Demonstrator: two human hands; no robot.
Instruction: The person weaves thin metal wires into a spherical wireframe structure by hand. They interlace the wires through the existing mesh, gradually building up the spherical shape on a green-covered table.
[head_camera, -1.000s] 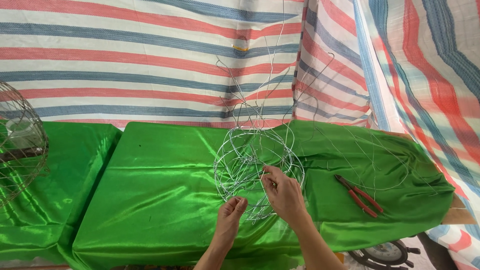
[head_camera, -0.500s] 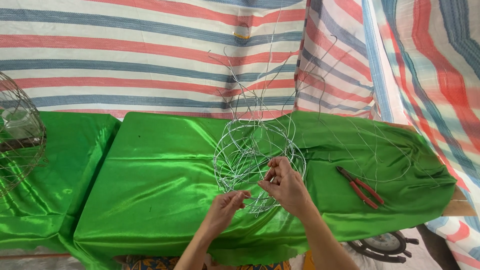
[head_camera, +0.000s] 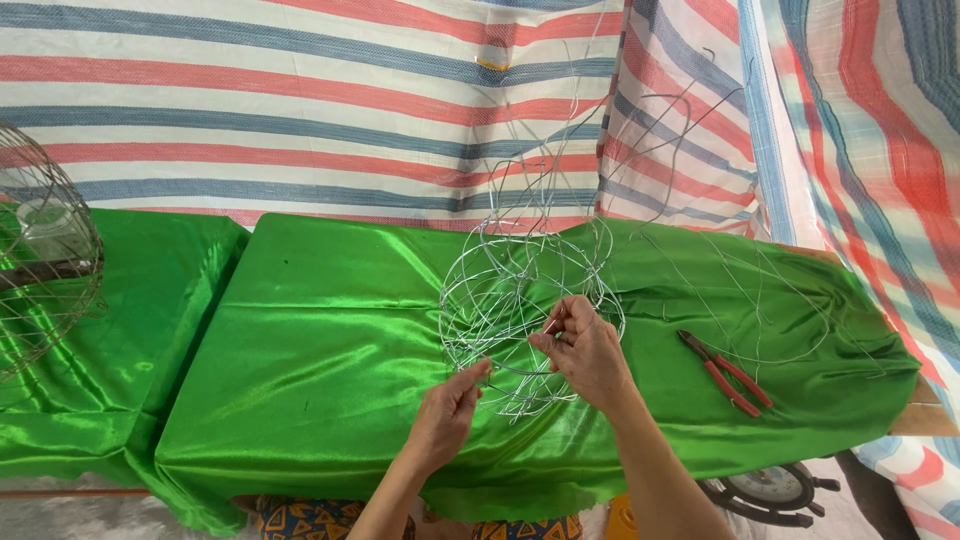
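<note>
The right hand pinches a strand of the wire frame; the left hand grips its lower rim, just beside. The springy loose ends above could whip back if either grip slips. Pliers lie right of the right hand on the bench. No container holds anything.

Left hand and right hand, both in pinching grip.
</note>
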